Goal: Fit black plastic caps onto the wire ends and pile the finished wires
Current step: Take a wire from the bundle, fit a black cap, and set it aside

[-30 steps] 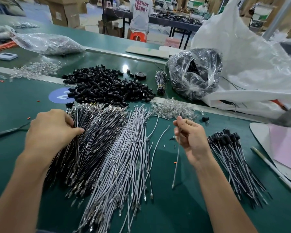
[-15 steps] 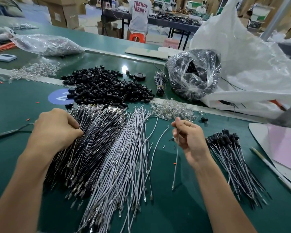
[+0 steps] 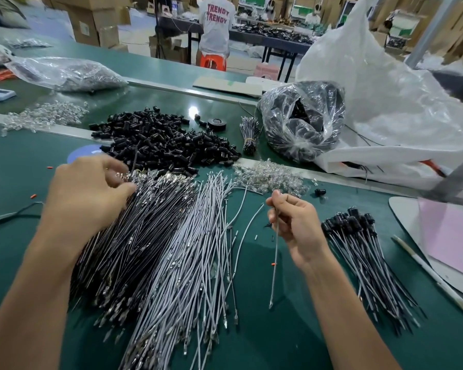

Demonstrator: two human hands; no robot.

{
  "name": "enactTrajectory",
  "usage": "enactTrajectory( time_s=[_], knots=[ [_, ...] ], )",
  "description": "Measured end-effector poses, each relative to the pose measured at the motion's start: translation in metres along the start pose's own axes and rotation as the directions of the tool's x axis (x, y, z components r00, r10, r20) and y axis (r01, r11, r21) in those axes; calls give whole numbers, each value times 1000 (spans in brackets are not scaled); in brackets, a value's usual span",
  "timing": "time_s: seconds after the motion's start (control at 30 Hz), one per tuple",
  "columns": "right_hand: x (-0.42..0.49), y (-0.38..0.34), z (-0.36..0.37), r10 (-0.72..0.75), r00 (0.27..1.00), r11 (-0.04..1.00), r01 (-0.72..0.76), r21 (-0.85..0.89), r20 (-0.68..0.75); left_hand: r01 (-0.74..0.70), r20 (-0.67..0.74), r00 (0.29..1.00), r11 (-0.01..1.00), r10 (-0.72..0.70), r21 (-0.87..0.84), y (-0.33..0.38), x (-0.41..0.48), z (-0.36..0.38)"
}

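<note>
Here, at the near edge of the green tabletop (image 3: 265, 340), two bare forearms reach in. Between them lie two loose heaps, touching side by side: a heap of thin dark wires with metal terminals (image 3: 129, 249) on the left and a heap of pale grey wires (image 3: 187, 268) on the right. The left hand (image 3: 88, 193) rests on the far end of the dark heap, fingers curled. Its thumb and fingertip pinch a single dark wire (image 3: 134, 162) that sticks up towards the far side. The right hand (image 3: 296, 225) is raised just right of the grey heap, fingers curled. It pinches the top of one pale grey wire (image 3: 275, 263), which hangs straight down.

Near that hand, on the right, lies the pile of finished wires with black plastic caps (image 3: 364, 257), capped ends pointing far. Further right are a white pen (image 3: 433, 276) and a pink sheet (image 3: 449, 236).

Beyond the hands sit a heap of loose black plastic caps (image 3: 166, 140) and, right of it, a scatter of clear plastic pieces (image 3: 270, 177). Farther back are a roll of black tape (image 3: 216, 123), a small tied bundle of wires (image 3: 249, 134), a clear bag of black parts (image 3: 302, 118) and a large white sack (image 3: 385, 102). Far off, a person in a white printed shirt (image 3: 216, 25) stands at another table.
</note>
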State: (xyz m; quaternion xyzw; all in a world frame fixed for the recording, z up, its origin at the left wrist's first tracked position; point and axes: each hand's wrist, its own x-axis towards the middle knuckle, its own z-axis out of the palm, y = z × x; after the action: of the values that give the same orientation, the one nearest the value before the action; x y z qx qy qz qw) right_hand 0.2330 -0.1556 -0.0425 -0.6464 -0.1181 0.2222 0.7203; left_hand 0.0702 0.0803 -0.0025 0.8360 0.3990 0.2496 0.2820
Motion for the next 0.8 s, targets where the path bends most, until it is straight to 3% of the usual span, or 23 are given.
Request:
enactTrajectory(
  time_s=[0.07, 0.17, 0.27, 0.4, 0.67, 0.8],
  knots=[
    [0, 1, 0, 4, 1000, 1000, -4, 9, 7, -102, -22, 995, 952, 99, -288, 14, -4, 0],
    [-1, 2, 1, 7, 1000, 999, -8, 40, 24, -266, 2, 941, 744, 338, -613, 44, -14, 7],
    [-2, 1, 2, -10, 1000, 995, 7, 101, 29, -213, 143, 860, 600, 490, -771, 71, -27, 33],
    [-2, 1, 1, -47, 999, 978, 48, 203, -9, -36, 259, 854, 547, 452, -837, 90, -43, 79],
    [-2, 4, 8, -99, 985, 951, 135, 277, -141, -67, 316, 838, 659, 445, -749, 76, -48, 108],
    [-4, 2, 9, -136, 977, 944, 178, 277, -163, 32, 412, 831, 707, 373, -707, 75, -47, 107]
  ],
)
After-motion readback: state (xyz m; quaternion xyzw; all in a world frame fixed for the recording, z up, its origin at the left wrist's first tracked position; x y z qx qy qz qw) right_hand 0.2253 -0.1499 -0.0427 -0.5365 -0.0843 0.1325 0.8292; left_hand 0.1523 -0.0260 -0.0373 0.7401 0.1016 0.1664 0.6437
